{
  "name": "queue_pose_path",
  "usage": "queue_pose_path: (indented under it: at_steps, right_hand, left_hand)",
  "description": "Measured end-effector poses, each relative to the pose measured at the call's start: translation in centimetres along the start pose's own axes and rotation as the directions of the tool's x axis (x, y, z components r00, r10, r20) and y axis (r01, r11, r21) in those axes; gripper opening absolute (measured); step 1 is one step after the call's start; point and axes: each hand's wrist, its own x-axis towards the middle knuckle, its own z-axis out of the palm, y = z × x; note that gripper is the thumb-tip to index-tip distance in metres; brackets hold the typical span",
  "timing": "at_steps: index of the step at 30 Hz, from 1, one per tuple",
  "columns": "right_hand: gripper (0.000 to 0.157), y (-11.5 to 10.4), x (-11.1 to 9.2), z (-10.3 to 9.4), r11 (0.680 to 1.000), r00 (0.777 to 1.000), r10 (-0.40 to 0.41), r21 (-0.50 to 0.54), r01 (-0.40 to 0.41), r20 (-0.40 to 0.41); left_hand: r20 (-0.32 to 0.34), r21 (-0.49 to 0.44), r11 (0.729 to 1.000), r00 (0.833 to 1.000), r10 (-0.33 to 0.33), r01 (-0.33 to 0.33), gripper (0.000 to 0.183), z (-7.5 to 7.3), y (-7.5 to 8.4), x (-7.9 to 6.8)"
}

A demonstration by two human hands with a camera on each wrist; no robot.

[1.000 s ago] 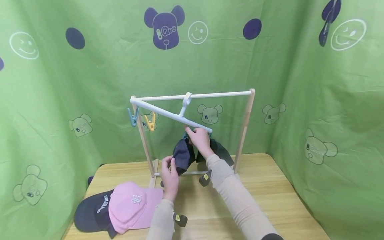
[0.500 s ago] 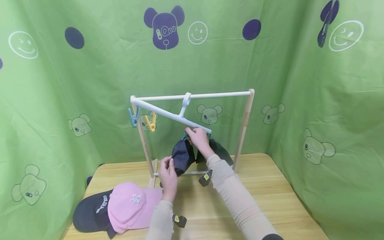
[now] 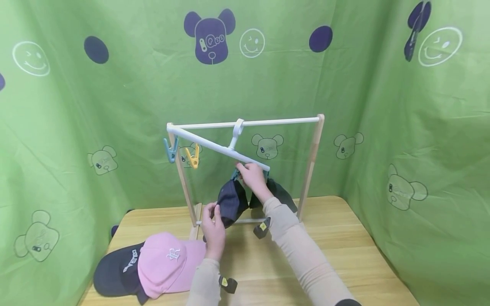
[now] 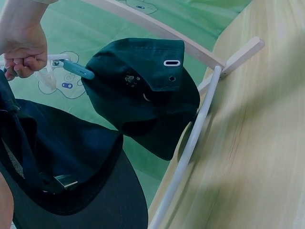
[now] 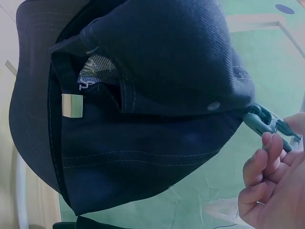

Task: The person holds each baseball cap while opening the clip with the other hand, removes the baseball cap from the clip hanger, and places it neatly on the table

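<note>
My right hand (image 3: 253, 180) pinches a teal clothespin (image 5: 267, 125) under the low end of the white hanger (image 3: 218, 146). From that clothespin hangs a navy baseball cap (image 3: 232, 202), its adjuster strap and metal buckle (image 5: 72, 105) showing in the right wrist view. My left hand (image 3: 214, 229) holds this cap at its left edge, fingertips partly hidden. Beside it a second dark cap (image 4: 143, 90) hangs from another teal clothespin (image 4: 78, 70), behind my right forearm in the head view. The hanger tilts down to the right, hooked on the rack's top bar (image 3: 283, 122).
A blue clothespin (image 3: 171, 149) and a yellow clothespin (image 3: 192, 156) hang from the hanger's raised left end. A pink cap (image 3: 162, 263) overlaps a dark cap (image 3: 115, 272) on the wooden table (image 3: 337, 246). The rack's wooden post (image 3: 311, 161) stands right of my hands.
My left hand has shifted slightly left and down, and the navy cap's near side has swung a little the same way. My right hand stays almost still at the clothespin.
</note>
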Motion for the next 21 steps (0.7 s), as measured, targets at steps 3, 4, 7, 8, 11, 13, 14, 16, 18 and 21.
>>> queue_pose_path:
  at_steps: [3,4,7,8,11,13,14,16,18,21]
  right_hand:
    - [0.045,0.0,0.0,0.0,1.0,1.0,0.003,-0.007,-0.003,0.006]
    - [0.045,0.1,0.1,0.0,1.0,1.0,0.003,-0.005,-0.003,0.008]
    - [0.046,0.2,0.1,0.1,1.0,1.0,-0.001,0.006,0.001,0.011]
    - [0.046,0.2,0.2,0.0,1.0,1.0,-0.004,0.017,0.003,0.013]
    - [0.047,0.3,0.2,0.0,0.999,1.0,-0.008,0.037,0.007,0.019]
    - [0.047,0.3,0.2,0.0,0.999,1.0,-0.009,0.043,0.008,0.021]
    - [0.047,0.3,0.1,0.0,0.999,1.0,-0.013,0.039,0.012,0.019]
    - [0.047,0.2,0.1,-0.1,0.999,1.0,-0.015,0.029,0.014,0.015]
    - [0.047,0.2,0.0,-0.2,1.0,1.0,-0.016,0.004,0.016,0.011]
    - [0.048,0.2,0.1,-0.3,1.0,1.0,-0.014,-0.023,0.015,0.012]
  left_hand:
    - [-0.005,0.021,1.0,1.0,0.001,-0.001,0.014,-0.2,1.2,-0.2]
    - [-0.004,0.025,1.0,1.0,0.001,-0.001,0.014,-0.3,1.6,-0.2]
    - [0.0,0.031,0.999,1.0,0.008,-0.008,0.014,-0.6,2.9,-0.4]
    - [0.002,0.03,0.999,1.0,0.011,-0.011,0.014,-0.7,3.3,-0.5]
    - [0.004,0.029,1.0,1.0,0.007,-0.007,0.015,-0.8,3.6,-0.6]
    - [0.009,0.022,1.0,1.0,-0.003,0.003,0.015,-0.9,3.7,-0.6]
    - [0.013,0.017,1.0,1.0,-0.009,0.009,0.015,-0.9,3.7,-0.7]
    - [0.019,0.01,1.0,1.0,-0.013,0.013,0.016,-1.0,3.6,-0.7]
    - [0.026,0.003,1.0,1.0,-0.016,0.016,0.016,-1.1,3.5,-0.8]
    - [0.025,0.004,1.0,1.0,-0.016,0.016,0.016,-1.2,3.4,-0.9]
